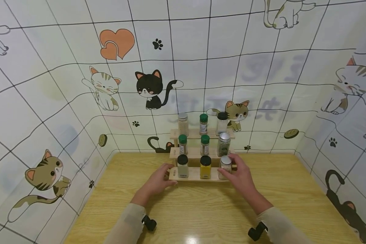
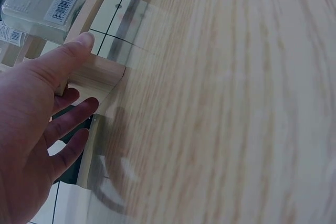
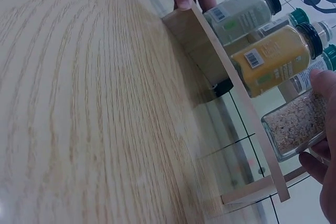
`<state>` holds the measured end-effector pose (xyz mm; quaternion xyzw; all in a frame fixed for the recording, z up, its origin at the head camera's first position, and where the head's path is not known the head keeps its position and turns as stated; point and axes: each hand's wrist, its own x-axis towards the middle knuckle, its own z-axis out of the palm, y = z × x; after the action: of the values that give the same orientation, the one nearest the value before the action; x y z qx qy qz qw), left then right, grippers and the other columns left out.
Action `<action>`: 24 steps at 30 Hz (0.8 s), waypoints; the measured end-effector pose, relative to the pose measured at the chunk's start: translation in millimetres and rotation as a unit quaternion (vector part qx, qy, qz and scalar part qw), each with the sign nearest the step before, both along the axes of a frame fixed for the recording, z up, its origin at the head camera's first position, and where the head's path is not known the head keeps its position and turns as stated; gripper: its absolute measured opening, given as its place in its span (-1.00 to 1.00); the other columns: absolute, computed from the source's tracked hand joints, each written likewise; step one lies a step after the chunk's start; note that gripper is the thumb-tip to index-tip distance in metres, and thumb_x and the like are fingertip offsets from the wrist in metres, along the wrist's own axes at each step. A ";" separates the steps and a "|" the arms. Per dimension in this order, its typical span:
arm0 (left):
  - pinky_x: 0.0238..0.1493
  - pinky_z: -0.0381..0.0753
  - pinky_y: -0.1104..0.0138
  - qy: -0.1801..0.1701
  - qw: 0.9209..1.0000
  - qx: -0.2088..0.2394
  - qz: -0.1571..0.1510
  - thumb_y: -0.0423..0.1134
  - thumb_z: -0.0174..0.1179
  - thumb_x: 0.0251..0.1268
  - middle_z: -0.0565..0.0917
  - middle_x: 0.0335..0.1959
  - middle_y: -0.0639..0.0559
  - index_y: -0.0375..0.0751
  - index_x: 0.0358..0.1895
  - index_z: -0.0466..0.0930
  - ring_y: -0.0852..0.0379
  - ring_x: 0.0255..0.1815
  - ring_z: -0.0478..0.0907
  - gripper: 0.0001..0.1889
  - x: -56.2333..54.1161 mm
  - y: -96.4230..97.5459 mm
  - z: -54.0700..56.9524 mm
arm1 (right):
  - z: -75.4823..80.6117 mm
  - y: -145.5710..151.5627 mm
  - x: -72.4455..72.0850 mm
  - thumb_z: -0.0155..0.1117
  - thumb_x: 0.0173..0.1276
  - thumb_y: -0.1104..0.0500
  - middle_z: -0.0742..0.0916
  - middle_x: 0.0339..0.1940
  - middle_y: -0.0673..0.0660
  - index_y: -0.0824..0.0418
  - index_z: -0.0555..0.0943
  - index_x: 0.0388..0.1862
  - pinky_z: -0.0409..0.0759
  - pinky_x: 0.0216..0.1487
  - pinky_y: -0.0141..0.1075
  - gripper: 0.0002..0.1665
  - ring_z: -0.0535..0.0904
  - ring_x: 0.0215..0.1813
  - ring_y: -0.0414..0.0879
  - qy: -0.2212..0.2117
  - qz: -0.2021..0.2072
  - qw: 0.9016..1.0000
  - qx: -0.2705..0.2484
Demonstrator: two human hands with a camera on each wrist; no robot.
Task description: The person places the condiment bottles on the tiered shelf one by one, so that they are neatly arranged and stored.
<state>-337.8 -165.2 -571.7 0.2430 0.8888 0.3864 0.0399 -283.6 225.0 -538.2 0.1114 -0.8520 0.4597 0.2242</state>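
Observation:
A three-step wooden spice rack (image 1: 194, 174) stands on the table with jars on each step. At its lower left end my left hand (image 1: 157, 179) grips the board, thumb along the front edge in the left wrist view. My right hand (image 1: 242, 174) holds a clear glass spice jar (image 3: 294, 124) with a silver lid and pale, grainy contents, at the right end of the bottom step. Thumb and fingers lie on opposite sides of it. Beside it on that step are a black-lidded jar of yellow powder (image 1: 205, 169) and a black-lidded jar of pale powder (image 1: 183, 169).
The middle step bears two green-lidded jars, one of them a small jar (image 1: 205, 145), and a silver-lidded jar of green flakes (image 1: 224, 145). Three more jars line the top step. A cat-patterned white sheet (image 1: 189, 51) rises behind the wooden table (image 1: 186, 210).

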 end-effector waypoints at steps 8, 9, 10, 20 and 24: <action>0.22 0.69 0.00 -0.002 1.000 -0.007 0.004 -0.08 0.56 0.46 0.56 0.34 0.00 -0.17 0.60 0.41 -0.03 0.22 0.64 -0.23 1.7 3.0 4.3 | 1.1 -0.1 2.3 0.75 0.33 0.15 0.71 0.15 0.15 0.23 0.49 0.47 0.75 -0.06 -0.18 -0.16 0.68 0.14 0.04 0.017 -0.001 1.000 0.025; 0.23 0.68 0.00 -0.002 1.000 -0.009 0.004 -0.08 0.56 0.46 0.56 0.35 0.00 -0.18 0.61 0.41 -0.03 0.23 0.64 -0.22 2.0 3.3 5.0 | 1.0 0.0 2.5 0.75 0.33 0.15 0.71 0.16 0.16 0.25 0.48 0.49 0.75 -0.05 -0.15 -0.14 0.68 0.14 0.05 0.015 -0.001 1.000 0.027; 0.24 0.68 0.00 0.000 1.000 -0.012 0.004 -0.07 0.56 0.46 0.56 0.36 -0.01 -0.18 0.62 0.41 -0.03 0.23 0.64 -0.22 2.3 3.4 5.6 | 0.6 0.0 2.5 0.75 0.34 0.14 0.71 0.16 0.17 0.26 0.47 0.50 0.75 -0.05 -0.12 -0.13 0.68 0.14 0.06 0.014 -0.001 0.999 0.028; 0.23 0.68 -0.04 0.037 0.997 -0.065 0.004 0.00 0.55 0.46 0.57 0.35 0.00 -0.19 0.61 0.42 -0.03 0.19 0.66 -0.21 3.8 2.1 8.0 | 1.0 4.0 7.6 0.69 0.42 0.00 0.59 0.29 0.23 0.31 0.36 0.55 0.67 0.16 0.14 -0.05 0.59 0.22 0.15 -0.059 0.013 0.998 0.009; 0.31 0.65 -0.06 0.036 0.996 -0.081 0.010 0.08 0.53 0.46 0.53 0.46 -0.03 -0.16 0.65 0.37 -0.07 0.28 0.65 -0.15 3.2 0.4 8.9 | -0.3 16.7 13.8 0.66 0.44 -0.06 0.56 0.34 0.29 0.32 0.33 0.54 0.63 0.26 0.22 -0.04 0.57 0.28 0.22 -0.077 0.016 0.996 0.033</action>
<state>-334.5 -164.7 -562.8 0.2441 0.9203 0.3049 0.0236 -269.8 241.7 -538.6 0.0960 -0.8797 0.4421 0.1466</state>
